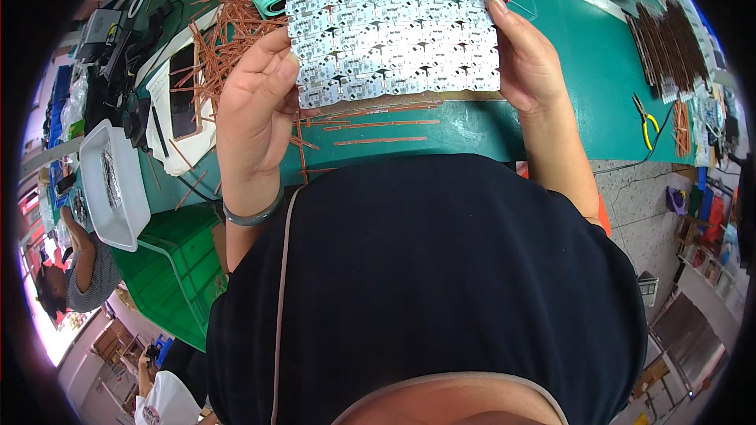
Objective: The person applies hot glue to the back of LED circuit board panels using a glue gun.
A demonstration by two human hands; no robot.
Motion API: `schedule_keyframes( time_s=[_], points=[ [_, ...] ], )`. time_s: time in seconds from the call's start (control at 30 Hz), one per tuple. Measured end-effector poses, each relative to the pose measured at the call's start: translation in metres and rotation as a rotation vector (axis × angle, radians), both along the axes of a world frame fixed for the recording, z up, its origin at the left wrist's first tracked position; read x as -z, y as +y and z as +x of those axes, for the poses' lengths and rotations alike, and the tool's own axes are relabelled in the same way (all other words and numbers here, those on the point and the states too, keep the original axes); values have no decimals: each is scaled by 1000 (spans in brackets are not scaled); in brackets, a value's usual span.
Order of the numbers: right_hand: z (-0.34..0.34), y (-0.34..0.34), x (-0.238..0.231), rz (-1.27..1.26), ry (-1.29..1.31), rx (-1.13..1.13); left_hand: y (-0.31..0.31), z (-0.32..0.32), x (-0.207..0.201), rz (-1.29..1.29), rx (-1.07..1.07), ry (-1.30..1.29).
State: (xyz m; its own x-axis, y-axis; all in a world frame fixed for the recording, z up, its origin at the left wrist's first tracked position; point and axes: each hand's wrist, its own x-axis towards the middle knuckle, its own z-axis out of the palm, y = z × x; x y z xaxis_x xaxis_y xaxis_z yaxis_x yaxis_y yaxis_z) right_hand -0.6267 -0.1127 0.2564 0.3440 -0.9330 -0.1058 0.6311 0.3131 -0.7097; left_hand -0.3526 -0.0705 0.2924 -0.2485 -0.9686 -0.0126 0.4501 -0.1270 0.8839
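A white panel of joined circuit boards [398, 27] is held up over the green worktable, its printed face toward me. My left hand [256, 98] grips the panel's left edge, thumb on the front and fingers behind. At the opposite edge my right hand [529, 55] pinches the upper right part, its thumb near the corner. Both hands are closed on the same panel. Below its lower edge, several thin copper-coloured strips [380, 141] lie on the table. What lies directly behind the panel is hidden.
Left of the panel is a heap of copper-coloured strips [232, 35], beside a white tray [135, 189] and a green crate [161, 283]. Yellow-handled pliers [647, 130] and stacked dark board strips [669, 51] lie at right. Other people [94, 271] are at far left.
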Motion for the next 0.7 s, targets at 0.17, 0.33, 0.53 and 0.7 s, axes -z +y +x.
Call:
schedule_keyframes(
  time_s=[0.17,0.33,0.53,0.7],
  points=[
    [1,-2,1,25,67,21,4,-2,-4,22,-73,-34],
    [9,1,-7,-19,69,60,-1,-3,-1,-9,-44,-33],
    [19,11,-19,142,-87,-60,-4,5,-2,-734,-417,-793],
    [25,10,-22,-37,143,24,-6,8,7,-953,-490,-774]
  ],
)
